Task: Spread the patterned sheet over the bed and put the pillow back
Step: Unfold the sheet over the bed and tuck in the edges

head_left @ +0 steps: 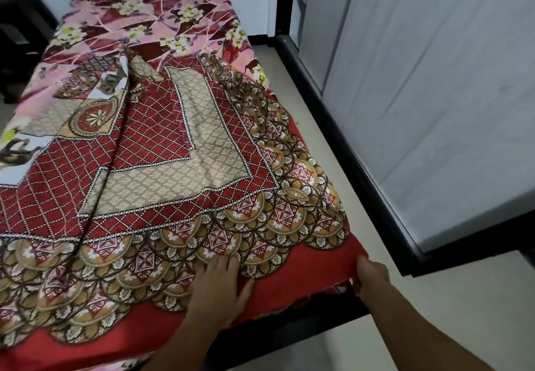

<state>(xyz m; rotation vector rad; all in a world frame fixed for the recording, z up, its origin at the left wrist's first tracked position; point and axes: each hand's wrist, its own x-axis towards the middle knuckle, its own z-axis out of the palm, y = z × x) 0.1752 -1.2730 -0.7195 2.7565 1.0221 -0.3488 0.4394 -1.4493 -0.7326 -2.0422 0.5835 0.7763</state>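
The patterned sheet [179,168], red with beige diamonds and gold scalloped borders, lies over the near half of the bed, still bunched in folds toward the left and middle. A pink floral sheet [173,14] covers the mattress at the far end. My left hand [217,289] rests flat, fingers spread, on the sheet's red border near the foot of the bed. My right hand [370,278] grips the sheet's near right corner at the mattress corner. No pillow is in view.
The black bed frame [289,330] shows below the mattress's near edge. A second bed with a grey mattress [434,110] on a black frame stands to the right across a narrow strip of pale floor [333,197]. Dark furniture [17,37] sits at the far left.
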